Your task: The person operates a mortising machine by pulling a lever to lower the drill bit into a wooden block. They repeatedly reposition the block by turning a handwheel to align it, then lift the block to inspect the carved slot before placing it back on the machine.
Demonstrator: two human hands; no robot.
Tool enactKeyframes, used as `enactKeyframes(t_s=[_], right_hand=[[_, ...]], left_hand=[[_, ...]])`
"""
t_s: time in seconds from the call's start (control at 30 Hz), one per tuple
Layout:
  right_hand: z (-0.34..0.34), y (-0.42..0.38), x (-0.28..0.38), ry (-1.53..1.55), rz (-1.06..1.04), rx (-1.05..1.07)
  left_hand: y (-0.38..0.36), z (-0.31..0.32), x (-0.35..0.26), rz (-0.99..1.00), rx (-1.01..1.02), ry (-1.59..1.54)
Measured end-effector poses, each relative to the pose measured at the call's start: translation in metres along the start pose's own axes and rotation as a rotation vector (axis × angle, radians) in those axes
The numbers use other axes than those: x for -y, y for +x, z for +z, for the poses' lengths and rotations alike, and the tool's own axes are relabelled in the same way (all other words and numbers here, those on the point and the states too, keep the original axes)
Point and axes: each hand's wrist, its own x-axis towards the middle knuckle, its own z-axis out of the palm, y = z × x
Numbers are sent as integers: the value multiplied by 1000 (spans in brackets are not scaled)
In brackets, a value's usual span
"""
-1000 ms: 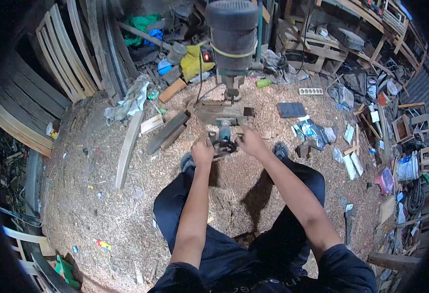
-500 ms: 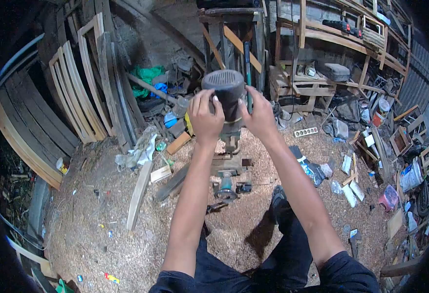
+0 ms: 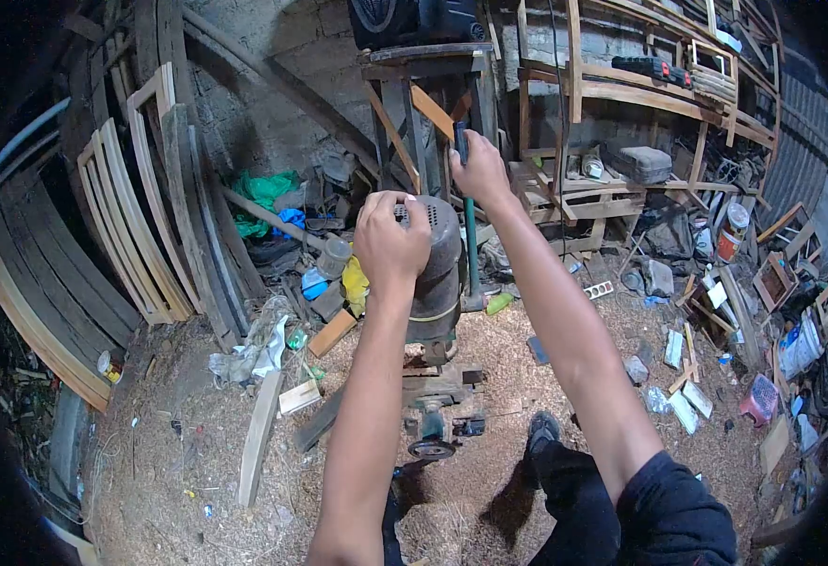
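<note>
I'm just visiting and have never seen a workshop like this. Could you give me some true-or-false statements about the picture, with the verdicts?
1. The left hand is at the top of the motor housing. True.
2. Neither hand is on the handwheel. True.
3. The right hand is down near the floor. False: it is up at the dark upper end of the green pole.
4. Both hands wear gloves. False: both are bare.
5. Wood shavings lie on the floor. True.
</note>
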Motion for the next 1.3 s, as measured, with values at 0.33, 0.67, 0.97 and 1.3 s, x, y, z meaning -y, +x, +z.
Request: enactKeyframes(t_s=[0.33, 0.67, 0.97, 1.3], right_hand=[[4, 58, 16, 394, 425, 17], [-53, -55, 80, 847, 394, -179], [-83, -135, 107, 1002, 238, -205], [-119, -292, 125, 915, 200, -124]], left_hand=[[-3, -5, -5, 30, -4, -79], [-25, 1, 10, 141, -34, -27], [-35, 4, 20, 180, -65, -64], [-46, 7, 24, 200, -81, -84]])
